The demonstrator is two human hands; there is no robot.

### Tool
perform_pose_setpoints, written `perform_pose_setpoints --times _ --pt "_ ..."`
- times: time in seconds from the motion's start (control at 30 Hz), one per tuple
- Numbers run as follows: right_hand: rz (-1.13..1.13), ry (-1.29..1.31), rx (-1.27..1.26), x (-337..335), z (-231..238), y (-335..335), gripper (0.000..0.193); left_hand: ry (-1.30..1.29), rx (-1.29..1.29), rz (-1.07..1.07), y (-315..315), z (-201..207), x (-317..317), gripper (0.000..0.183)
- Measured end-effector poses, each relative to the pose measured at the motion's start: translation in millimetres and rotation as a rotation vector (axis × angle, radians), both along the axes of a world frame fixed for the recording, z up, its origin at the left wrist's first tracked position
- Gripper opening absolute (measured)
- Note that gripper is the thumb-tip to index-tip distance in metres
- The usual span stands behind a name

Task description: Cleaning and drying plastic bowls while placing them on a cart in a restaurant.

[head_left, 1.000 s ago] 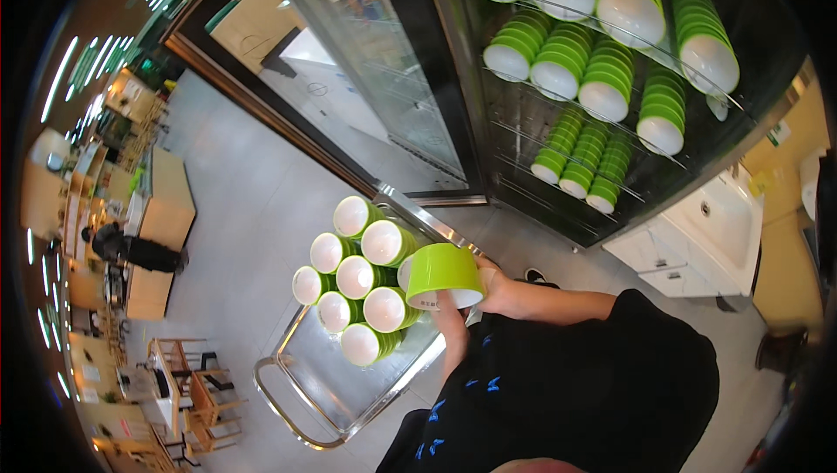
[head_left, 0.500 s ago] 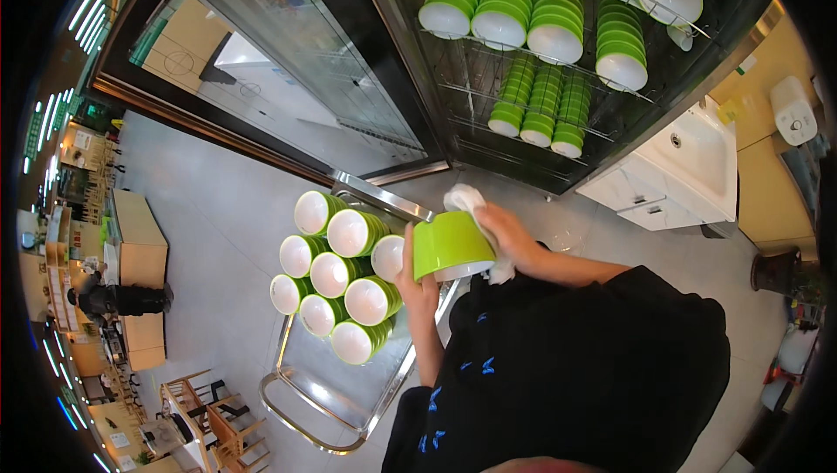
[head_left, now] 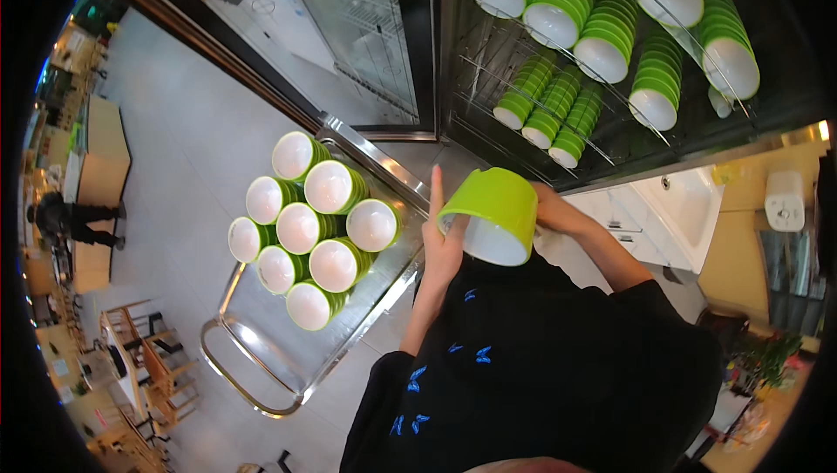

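Note:
A bright green bowl [head_left: 499, 203] with a white inside is tipped in front of my chest, its mouth facing down toward me. My left hand [head_left: 443, 242] grips its left side, thumb inside the rim and one finger pointing up. Behind the bowl's right side is my right hand [head_left: 554, 210], its fingers mostly hidden. A bit of white cloth [head_left: 547, 245] seems to show below that hand. Left of my hands, several stacks of matching bowls [head_left: 299, 228] lie on their sides on a metal cart [head_left: 349, 333], mouths toward me.
An open cabinet holds more stacked green bowls [head_left: 602, 59] on its wire racks [head_left: 602, 149]. Its glass door [head_left: 366, 37] stands swung out to the left. A white sink [head_left: 684, 203] is at the right. Far left, a person [head_left: 65, 216] is by a counter [head_left: 100, 159].
The bowl has turned in my hands, showing more of its white inside. My right hand has gone behind it, and the cloth is mostly hidden. The view has shifted.

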State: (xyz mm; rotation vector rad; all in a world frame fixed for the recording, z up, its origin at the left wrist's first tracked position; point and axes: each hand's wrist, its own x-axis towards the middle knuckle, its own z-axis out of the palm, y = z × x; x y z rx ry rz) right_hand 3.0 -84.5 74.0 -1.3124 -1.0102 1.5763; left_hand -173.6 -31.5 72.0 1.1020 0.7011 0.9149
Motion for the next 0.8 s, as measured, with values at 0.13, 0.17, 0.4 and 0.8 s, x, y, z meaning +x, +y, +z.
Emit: perform_pose_setpoints --times 0.13,0.17,0.4,0.8 --pt "0.509 -0.799 -0.198 33 -9 15 0.053 0.133 0.242 0.167 10 -21 21 0.049" --pt "0.413 -0.661 -0.088 35 -16 11 0.053 0.274 0.191 0.141 12 -13 26 0.049" --pt "-0.255 -0.376 -0.152 54 -65 33 0.036 0.495 0.393 0.095 36 -53 70 0.053" --pt "-0.888 -0.523 -0.256 273 -193 210 0.048 0.529 -0.214 0.008 38 -115 93 0.035"
